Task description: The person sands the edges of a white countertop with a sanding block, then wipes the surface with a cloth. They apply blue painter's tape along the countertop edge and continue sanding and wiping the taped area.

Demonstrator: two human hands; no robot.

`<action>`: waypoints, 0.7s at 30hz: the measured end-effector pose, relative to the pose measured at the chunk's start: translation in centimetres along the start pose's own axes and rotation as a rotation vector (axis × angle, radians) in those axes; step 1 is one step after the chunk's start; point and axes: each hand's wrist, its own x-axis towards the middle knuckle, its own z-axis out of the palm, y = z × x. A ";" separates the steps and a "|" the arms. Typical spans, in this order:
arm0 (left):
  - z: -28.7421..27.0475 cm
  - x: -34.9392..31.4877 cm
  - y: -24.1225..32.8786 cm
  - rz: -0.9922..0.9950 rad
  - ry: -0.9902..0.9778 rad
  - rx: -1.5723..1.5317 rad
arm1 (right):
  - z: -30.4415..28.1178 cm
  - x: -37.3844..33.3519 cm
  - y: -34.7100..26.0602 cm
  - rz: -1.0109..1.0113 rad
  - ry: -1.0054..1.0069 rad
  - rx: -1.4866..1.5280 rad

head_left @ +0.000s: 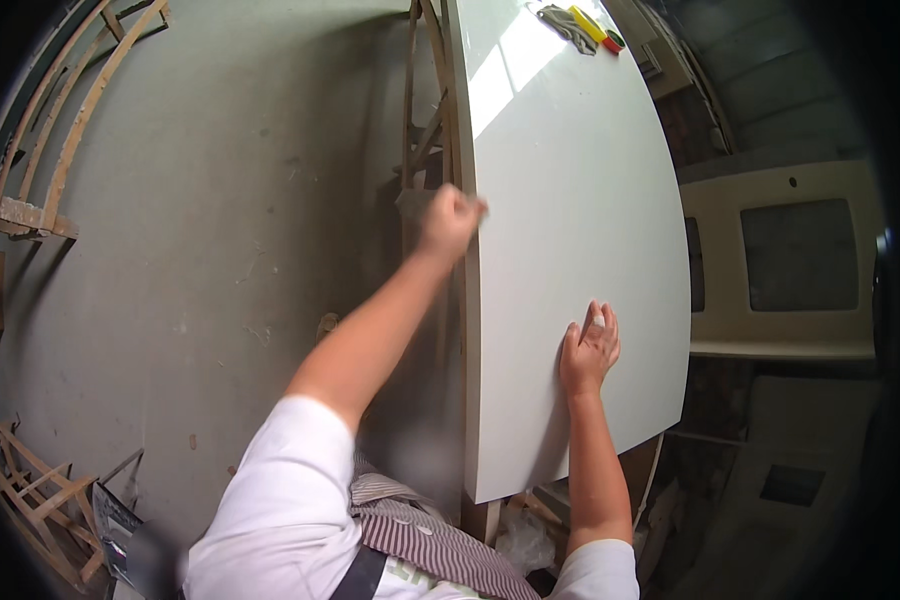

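A large, glossy white panel (570, 200) lies flat on a wooden support, its long left side facing the open floor. My left hand (450, 222) is closed at that left edge, about halfway along. A small greyish bit shows beside its fingers, too blurred to name. Further right and nearer to me, my right hand (592, 350) rests on the panel with fingers extended and somewhat bent. Something small and white shows at one of its fingers; I cannot tell whether it is a wrap or a held piece.
At the panel's far end lie a crumpled dark cloth (568, 30) and a yellow-and-red object (592, 25). Wooden racks stand at the far left (80, 120) and lower left (45, 490). A cream frame with window-like openings (720, 250) is on the right. Clear plastic (526, 543) sits below the near edge.
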 end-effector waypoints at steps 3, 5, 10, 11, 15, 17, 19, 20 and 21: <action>0.3 -12.0 -1.7 -0.012 -0.202 0.011 | -0.4 -0.8 1.4 0.027 0.002 -0.013; -0.5 -19.6 -1.3 -0.149 -0.320 -0.048 | -0.5 -1.1 1.6 0.025 0.009 -0.018; 0.7 -6.4 -0.7 0.065 -0.063 0.094 | -0.7 -1.1 0.8 0.013 0.016 0.009; 0.8 -2.0 0.9 0.020 -0.009 0.002 | -0.7 -0.8 0.5 0.014 0.016 0.022; 0.9 5.0 3.8 -0.118 0.080 0.042 | -0.7 -0.6 0.2 0.017 0.026 0.019; 1.0 1.7 0.3 0.139 0.142 0.169 | -0.9 -0.4 -0.6 0.025 0.020 0.035; 0.9 -6.7 -1.4 0.078 -0.032 0.140 | -1.3 -1.0 -0.3 0.048 0.017 0.033; 0.5 -11.3 -1.8 0.021 -0.135 0.157 | -1.2 -1.1 0.1 0.053 0.029 0.031; -0.2 -15.5 -0.5 -0.036 -0.230 0.180 | -1.3 -1.1 0.2 0.055 0.048 0.046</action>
